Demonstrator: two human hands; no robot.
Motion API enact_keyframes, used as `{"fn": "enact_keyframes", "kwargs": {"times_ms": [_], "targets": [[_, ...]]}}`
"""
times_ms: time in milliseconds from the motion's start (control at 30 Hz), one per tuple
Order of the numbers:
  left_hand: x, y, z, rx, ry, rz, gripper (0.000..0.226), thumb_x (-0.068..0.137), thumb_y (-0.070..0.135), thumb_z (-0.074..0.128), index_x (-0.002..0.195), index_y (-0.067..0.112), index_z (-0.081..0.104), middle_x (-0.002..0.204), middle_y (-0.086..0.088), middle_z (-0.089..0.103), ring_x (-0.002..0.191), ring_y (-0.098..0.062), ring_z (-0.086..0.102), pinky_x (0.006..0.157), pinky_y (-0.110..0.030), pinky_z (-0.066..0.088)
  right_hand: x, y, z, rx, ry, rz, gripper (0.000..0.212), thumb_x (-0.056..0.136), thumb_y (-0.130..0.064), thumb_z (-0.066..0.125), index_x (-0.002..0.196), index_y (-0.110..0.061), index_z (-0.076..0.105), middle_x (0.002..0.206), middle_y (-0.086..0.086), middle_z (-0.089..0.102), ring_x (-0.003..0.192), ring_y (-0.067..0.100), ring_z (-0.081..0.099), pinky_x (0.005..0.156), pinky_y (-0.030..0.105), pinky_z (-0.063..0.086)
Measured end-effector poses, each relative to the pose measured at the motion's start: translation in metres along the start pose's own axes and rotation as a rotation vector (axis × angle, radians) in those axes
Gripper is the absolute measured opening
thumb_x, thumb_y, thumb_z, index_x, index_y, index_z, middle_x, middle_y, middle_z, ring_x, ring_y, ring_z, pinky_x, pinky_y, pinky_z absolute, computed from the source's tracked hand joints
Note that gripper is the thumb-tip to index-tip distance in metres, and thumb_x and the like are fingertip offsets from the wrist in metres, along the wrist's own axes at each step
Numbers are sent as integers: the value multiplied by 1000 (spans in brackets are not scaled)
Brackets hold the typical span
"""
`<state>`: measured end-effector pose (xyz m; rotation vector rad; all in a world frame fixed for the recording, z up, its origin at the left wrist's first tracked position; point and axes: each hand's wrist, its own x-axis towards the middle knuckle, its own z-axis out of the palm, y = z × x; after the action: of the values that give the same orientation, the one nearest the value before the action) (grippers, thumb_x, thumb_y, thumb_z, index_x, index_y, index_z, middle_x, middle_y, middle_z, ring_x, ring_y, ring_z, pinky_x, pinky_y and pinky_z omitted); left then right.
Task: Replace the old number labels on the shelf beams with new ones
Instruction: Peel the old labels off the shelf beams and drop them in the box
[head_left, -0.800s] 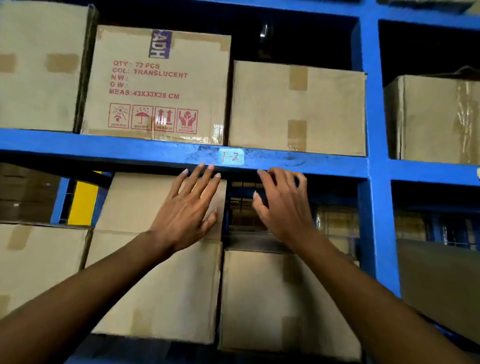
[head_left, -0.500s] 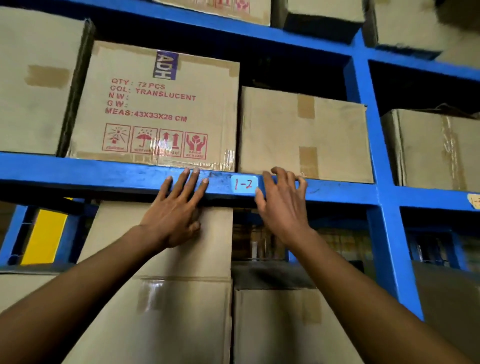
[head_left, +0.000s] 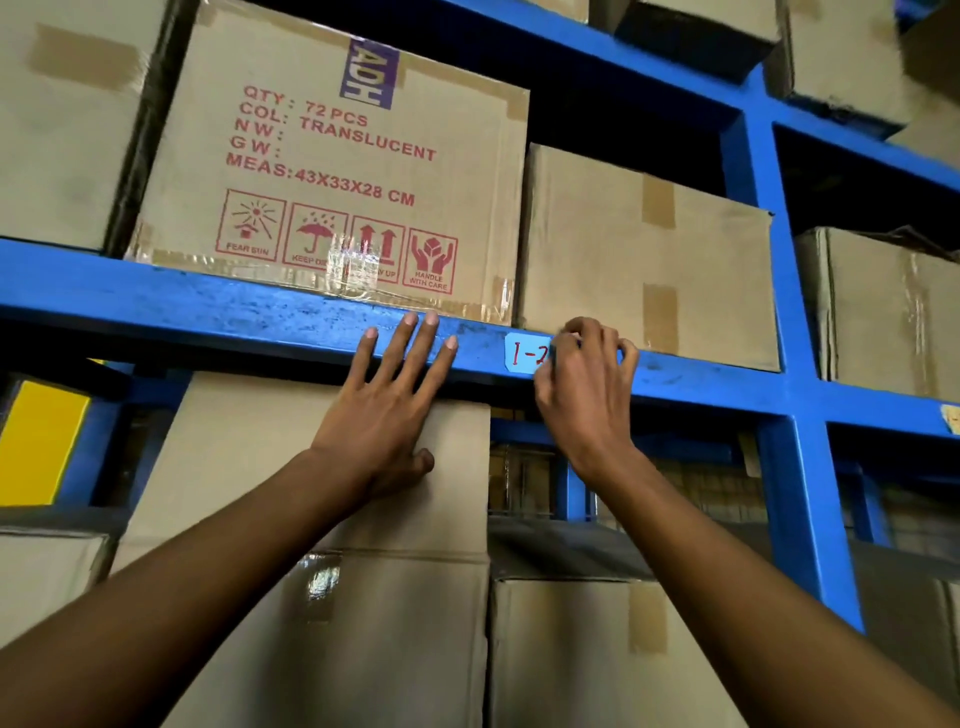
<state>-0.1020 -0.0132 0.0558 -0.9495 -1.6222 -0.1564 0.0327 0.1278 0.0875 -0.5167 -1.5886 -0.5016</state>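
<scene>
Head view: the left hand (head_left: 387, 410) lies flat, fingers spread on the blue shelf beam (head_left: 208, 312), seemingly for bracing; the right hand (head_left: 584, 384), fingers curled, picks at the "1-2" label (head_left: 523, 353), probably peeling it.

Blue metal racking (head_left: 779, 270) is filling the whole view, its upright post crossing the horizontal levels. Brown cardboard cartons are sitting on every level; one printed carton (head_left: 332, 171) is showing red text and handling symbols. A plain taped carton (head_left: 644, 254) is standing just beside it. A yellow panel (head_left: 39, 441) is showing at the lower left. Dark gaps are lying behind the cartons.
</scene>
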Motion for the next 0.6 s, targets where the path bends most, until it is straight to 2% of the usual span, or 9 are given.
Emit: {"fn": "enact_keyframes", "kwargs": {"times_ms": [367,533,600], "targets": [[-1,-2,-3,-14,-36,8,111,79,55,53,139,15,-32,151,-13,-34,138,-30,-31,116,-52,-10,13,1,-13,-50,-44,-42,27,89,-24,49,106,-5,59,123,12,52,114,26,44,100,39,26],[0,2,-9,-17,-68,-5,111,79,54,54,137,14,-33,151,-15,-32,138,-31,-30,116,-54,-9,8,6,-21,46,-76,-110,29,88,-23,48,104,-3,60,128,12,52,118,25,44,100,36,24],[0,4,-11,-22,-80,-10,111,79,54,54,139,14,-31,151,-16,-32,138,-32,-30,116,-54,-8,2,10,-25,146,-65,-123,22,86,-23,50,95,-5,61,126,11,54,117,21,44,99,33,23]]}}
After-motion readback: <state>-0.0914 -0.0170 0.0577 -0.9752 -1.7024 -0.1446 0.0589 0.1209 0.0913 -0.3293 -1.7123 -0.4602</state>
